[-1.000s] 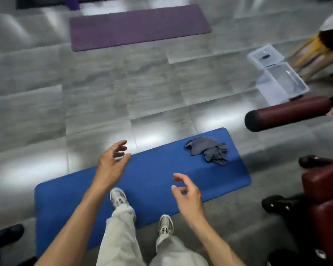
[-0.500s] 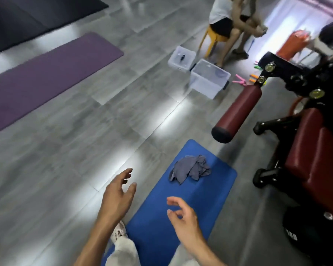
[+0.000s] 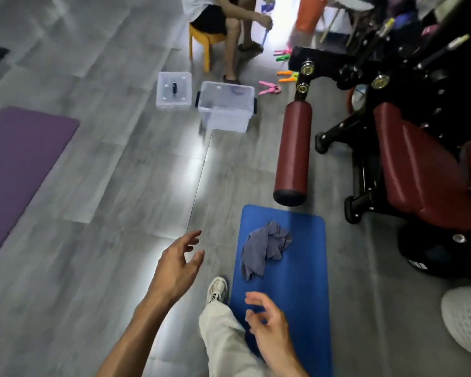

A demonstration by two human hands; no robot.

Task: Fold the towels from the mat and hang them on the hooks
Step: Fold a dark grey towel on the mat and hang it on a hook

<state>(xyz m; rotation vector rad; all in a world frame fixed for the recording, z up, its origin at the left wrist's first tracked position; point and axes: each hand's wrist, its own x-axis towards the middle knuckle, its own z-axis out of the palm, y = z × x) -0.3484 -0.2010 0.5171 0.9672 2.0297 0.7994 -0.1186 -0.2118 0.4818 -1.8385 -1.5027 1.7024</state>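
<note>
I find my left hand [image 3: 178, 263] raised over the grey floor, just left of the mat, fingers loosely spread and holding nothing. My right hand [image 3: 268, 326] hangs low over the near part of the blue mat [image 3: 307, 295], fingers relaxed and half curled, also carrying nothing. Neither hand touches the cloth.

One grey towel [image 3: 264, 247] lies crumpled on the far half of the blue mat, ahead of the right hand and apart from it. I see only this one towel. No hooks are in view.

My assessment: the towel is thin, soft and light, with no stiffness of its own. It will sag from any single hold and will not slip readily from a pinch. The loose flap trailing toward me looks the easiest first hold; two corners, one per hand, would be needed to shake it flat for folding. I cannot tell from the bunching where the corners sit.

Beyond the mat stands a red padded roller [image 3: 294, 148] of a gym machine.
</note>
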